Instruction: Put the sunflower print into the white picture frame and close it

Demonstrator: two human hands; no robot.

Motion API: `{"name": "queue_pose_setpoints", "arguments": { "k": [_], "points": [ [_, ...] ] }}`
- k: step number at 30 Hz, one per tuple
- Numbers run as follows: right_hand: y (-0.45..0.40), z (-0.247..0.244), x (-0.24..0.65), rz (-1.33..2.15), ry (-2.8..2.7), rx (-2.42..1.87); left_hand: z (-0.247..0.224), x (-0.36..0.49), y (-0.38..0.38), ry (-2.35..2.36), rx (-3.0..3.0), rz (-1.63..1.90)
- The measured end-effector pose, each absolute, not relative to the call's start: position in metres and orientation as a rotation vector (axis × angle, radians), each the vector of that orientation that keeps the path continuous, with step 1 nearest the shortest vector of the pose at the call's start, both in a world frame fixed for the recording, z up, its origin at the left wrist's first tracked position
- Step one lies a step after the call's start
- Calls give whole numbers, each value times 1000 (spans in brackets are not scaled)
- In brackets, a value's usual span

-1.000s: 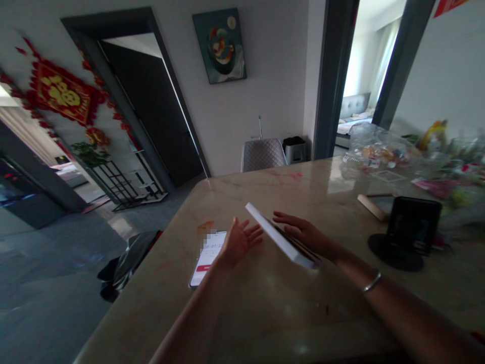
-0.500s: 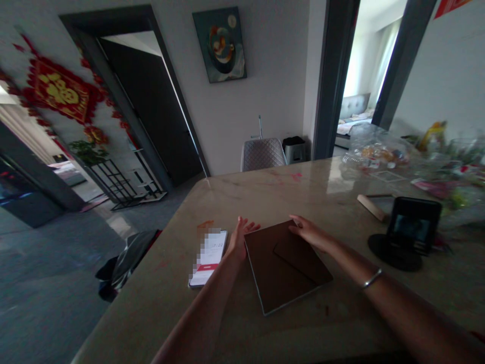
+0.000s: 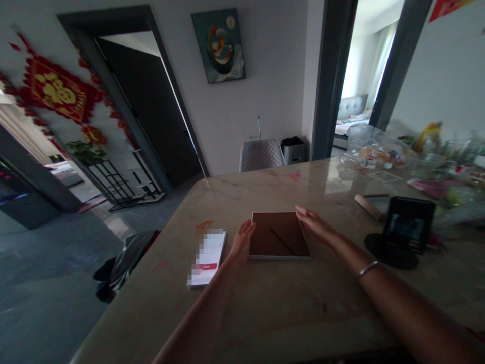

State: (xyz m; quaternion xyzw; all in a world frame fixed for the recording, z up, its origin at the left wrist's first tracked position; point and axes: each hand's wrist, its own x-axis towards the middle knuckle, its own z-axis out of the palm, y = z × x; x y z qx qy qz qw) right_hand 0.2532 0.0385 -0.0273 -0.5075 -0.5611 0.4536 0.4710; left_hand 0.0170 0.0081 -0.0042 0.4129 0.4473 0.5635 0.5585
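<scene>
A flat rectangular picture frame (image 3: 278, 245) shows its brown back and thin pale edge in the middle of the table, a dark slanting line across the brown face. My left hand (image 3: 242, 240) presses against its left side, fingers together and pointing away from me. At the right side, near the far corner, my right hand (image 3: 312, 222) grips the edge, a silver bangle on that wrist. Whether the frame rests flat or is slightly raised I cannot tell. Left of my left hand lies a phone (image 3: 208, 258) with a lit screen, partly pixelated.
On the marble-look table (image 3: 265, 313), a black stand with a screen (image 3: 407, 227) is at the right, near a wooden-edged object (image 3: 369, 206). Plastic bags and packages (image 3: 382, 149) crowd the far right. A quilted chair (image 3: 262, 154) stands beyond the far edge.
The picture frame has turned from a slant to square with me and looks shorter front to back. My left hand has closed in on its left edge; my right hand has shifted slightly away.
</scene>
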Motion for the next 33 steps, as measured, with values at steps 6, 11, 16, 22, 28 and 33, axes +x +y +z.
{"name": "queue_pose_setpoints", "arguments": {
  "k": [6, 11, 16, 22, 28, 33],
  "points": [
    [33, -19, 251, 656, -1587, -1388, 6, 23, 0, 1302, 1118, 1292],
    [10, 19, 245, 11, -1686, -1439, 36, 22, -13, 1393, 1444, 1501],
    [-8, 41, 234, -225, -1715, -1532, 59, 24, -21, 1404, 1529, 1465],
    [-3, 15, 230, -352, -1874, -1788, 37, 20, -12, 1455, 1435, 1296],
    [-5, 10, 229, -450, -1928, -1905, 33, 17, -12, 1317, 1158, 1399],
    [-4, 15, 234, -327, -1908, -1822, 30, 14, -12, 1393, 1310, 1407]
  ]
}}
